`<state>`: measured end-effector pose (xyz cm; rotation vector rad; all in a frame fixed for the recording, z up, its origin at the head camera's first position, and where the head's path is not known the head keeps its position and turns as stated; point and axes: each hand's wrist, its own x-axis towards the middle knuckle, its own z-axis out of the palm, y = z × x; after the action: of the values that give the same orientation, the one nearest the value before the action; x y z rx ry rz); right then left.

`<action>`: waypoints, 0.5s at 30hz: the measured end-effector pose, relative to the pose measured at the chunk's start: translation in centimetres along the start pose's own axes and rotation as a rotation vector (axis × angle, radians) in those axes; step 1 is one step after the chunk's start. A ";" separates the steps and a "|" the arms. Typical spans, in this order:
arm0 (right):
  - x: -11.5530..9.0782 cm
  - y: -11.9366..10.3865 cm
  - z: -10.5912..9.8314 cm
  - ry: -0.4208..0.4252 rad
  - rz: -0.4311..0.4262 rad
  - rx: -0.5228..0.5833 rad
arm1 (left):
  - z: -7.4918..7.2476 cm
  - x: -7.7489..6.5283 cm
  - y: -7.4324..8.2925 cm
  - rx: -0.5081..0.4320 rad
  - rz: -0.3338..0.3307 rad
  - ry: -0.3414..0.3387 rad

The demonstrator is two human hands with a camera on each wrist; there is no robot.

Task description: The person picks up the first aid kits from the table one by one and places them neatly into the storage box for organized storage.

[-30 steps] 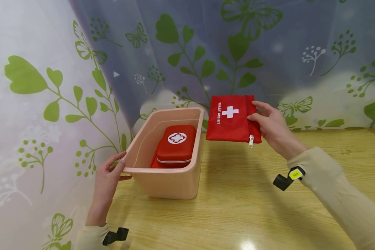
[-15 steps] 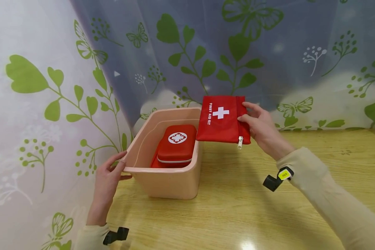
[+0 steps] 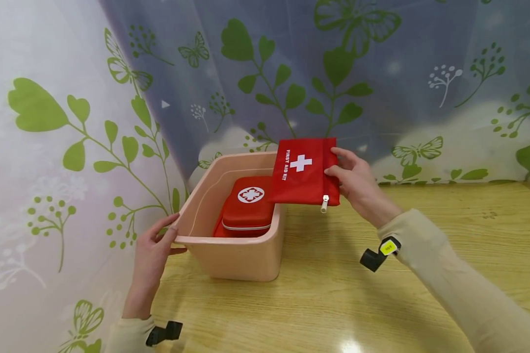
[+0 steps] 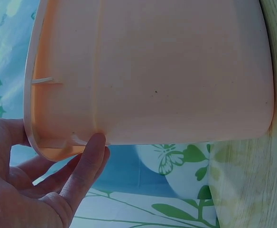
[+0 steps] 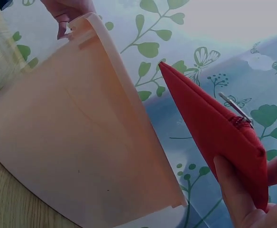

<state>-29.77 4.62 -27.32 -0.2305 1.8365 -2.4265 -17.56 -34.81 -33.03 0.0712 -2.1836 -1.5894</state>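
Observation:
My right hand (image 3: 362, 184) pinches the zipped edge of a flat red first aid pouch (image 3: 302, 171), thumb on top and fingers beneath. The pouch hangs over the right rim of a pink plastic bin (image 3: 243, 260), its left edge covering part of the opening. In the right wrist view the pouch (image 5: 219, 128) shows edge-on, apart from the bin wall. My left hand (image 3: 152, 260) grips the bin's near left corner; in the left wrist view its fingers (image 4: 84, 175) curl round the rim. Inside the bin lies a red zipped case (image 3: 249, 208) with a white cross emblem.
Another red item (image 3: 218, 228), mostly hidden, lies under the case. The bin stands on a wood-grain table (image 3: 335, 294), close to a leaf-patterned curtain at the left (image 3: 92, 147) and a blue one (image 3: 380, 98) behind.
My right hand has carried the pouch leftward, from beside the bin to over its right rim, and slightly lower. The left hand and the bin have stayed put.

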 end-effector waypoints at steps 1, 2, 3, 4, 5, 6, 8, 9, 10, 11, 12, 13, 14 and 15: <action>0.1 0.1 0.1 -0.001 0.001 0.002 | 0.0 0.0 0.0 -0.002 -0.001 0.001; 0.2 0.1 0.2 -0.002 0.002 0.004 | 0.0 0.0 0.0 -0.004 -0.002 0.001; 0.2 0.2 0.3 -0.004 0.001 0.003 | 0.0 0.0 0.0 -0.006 -0.003 0.002; 0.3 0.2 0.4 -0.006 0.000 0.002 | 0.0 0.0 0.0 -0.007 -0.003 0.002; 0.4 0.2 0.6 -0.007 -0.002 0.002 | 0.0 0.0 0.0 -0.006 -0.004 0.003; 0.4 0.2 0.7 -0.008 -0.003 0.000 | 0.0 0.0 0.1 -0.006 -0.003 0.002; 0.4 0.2 1.0 -0.012 -0.004 0.001 | 0.0 0.0 0.1 -0.007 -0.005 0.000; 0.4 0.2 1.2 -0.014 -0.005 0.002 | 0.0 -0.1 0.1 -0.007 -0.006 0.000; 0.4 0.2 1.4 -0.016 -0.003 0.004 | 0.0 -0.1 0.1 -0.007 -0.006 0.000; 0.5 0.2 1.5 -0.018 -0.001 0.003 | 0.0 -0.1 0.1 -0.008 -0.007 -0.001; 0.5 0.2 1.6 -0.020 0.000 0.003 | 0.0 -0.1 0.1 -0.009 -0.006 -0.002; 0.5 0.2 1.8 -0.022 0.001 0.005 | 0.0 -0.1 0.1 -0.010 -0.006 -0.002; 0.5 0.2 1.9 -0.022 0.002 0.002 | 0.0 -0.1 0.1 -0.010 -0.005 -0.001; 0.6 0.3 2.0 -0.021 0.004 -0.001 | 0.0 -0.1 0.1 -0.010 -0.004 -0.002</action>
<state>-29.99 2.52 -27.01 -0.2517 1.8283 -2.4106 -17.47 -34.73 -32.97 0.0714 -2.1785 -1.6027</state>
